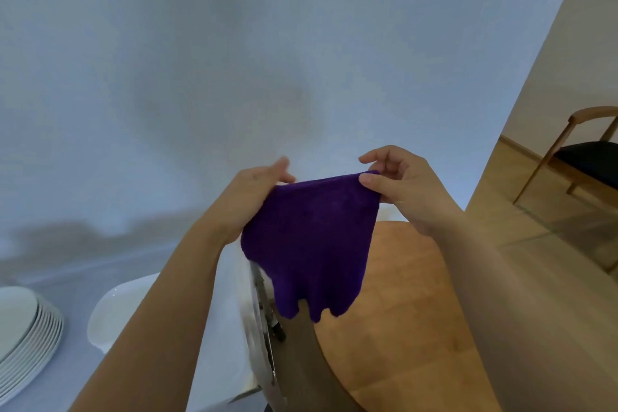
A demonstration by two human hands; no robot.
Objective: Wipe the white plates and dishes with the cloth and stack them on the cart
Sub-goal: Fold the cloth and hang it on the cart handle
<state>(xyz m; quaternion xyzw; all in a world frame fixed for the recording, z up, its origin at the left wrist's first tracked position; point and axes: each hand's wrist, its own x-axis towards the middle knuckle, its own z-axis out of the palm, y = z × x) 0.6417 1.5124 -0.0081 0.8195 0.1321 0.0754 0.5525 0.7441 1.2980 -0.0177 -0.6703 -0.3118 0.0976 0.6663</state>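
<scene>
White-covered surface (pixel 67 284), stack of white plates (pixel 23 338) at left, white dish (pixel 110 318) beside it

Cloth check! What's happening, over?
Both hands, left hand and right hand, hold cloth up by its top edge. Plates stacked lower left, untouched. Nothing in the way.

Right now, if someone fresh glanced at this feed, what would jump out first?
The purple cloth in the middle of the view, held up and spread between the left hand and the right hand, which pinches its top corner. Next, the stack of white plates at the lower left edge, with a white dish beside it. A wooden chair stands far right.
</scene>
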